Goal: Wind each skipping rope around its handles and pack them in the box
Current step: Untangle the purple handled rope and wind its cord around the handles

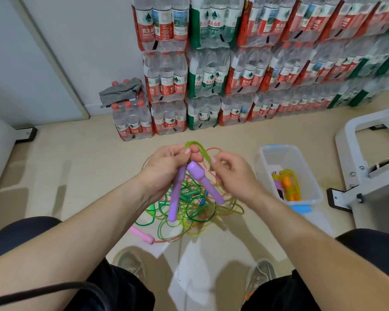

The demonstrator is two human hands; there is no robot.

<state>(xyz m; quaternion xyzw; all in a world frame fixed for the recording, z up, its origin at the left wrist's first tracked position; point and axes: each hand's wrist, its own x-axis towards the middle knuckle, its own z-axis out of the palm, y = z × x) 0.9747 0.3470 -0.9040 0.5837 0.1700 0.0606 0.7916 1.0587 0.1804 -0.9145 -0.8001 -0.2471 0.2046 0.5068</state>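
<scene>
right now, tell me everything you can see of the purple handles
Two purple handles, smooth and plastic-looking, one showing a thicker collar at its top. The left hand grips their top ends together; they hang down, splayed apart, above the rope tangle on the floor. A green rope loops out above that hand.

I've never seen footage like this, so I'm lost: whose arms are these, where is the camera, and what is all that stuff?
No machine here: a person wears one camera on the head, looking down at their own arms. The left hand grips two purple handles at their tops; the right hand pinches the green rope looped above them. On the floor below lies a tangled pile of ropes with a pink handle. To the right, a clear box holds wound ropes.
</scene>
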